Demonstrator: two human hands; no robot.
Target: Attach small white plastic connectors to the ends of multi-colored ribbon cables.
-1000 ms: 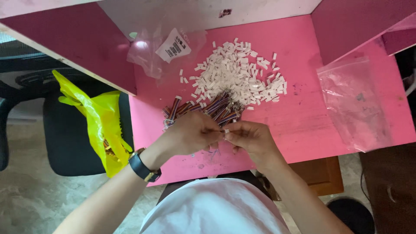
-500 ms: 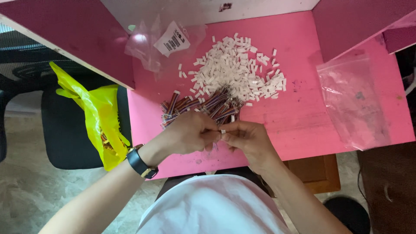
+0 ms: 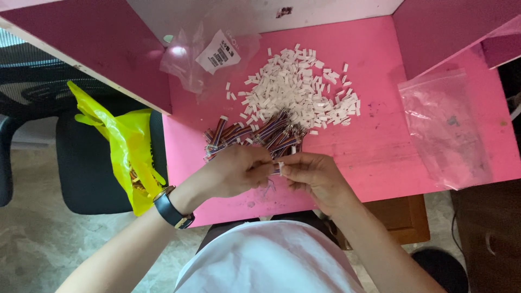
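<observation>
Both hands have stayed together over the counter [image 3: 380,152]. The left hand [image 3: 236,172] and right hand [image 3: 315,174] pinch one small white plug [image 3: 280,165] with wires. The wire pile [image 3: 255,135] looks unchanged.

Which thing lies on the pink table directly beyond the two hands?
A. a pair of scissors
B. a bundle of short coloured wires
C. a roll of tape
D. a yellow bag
B: the bundle of short coloured wires lies just beyond the left hand and right hand, before the pile of small white pieces.
</observation>
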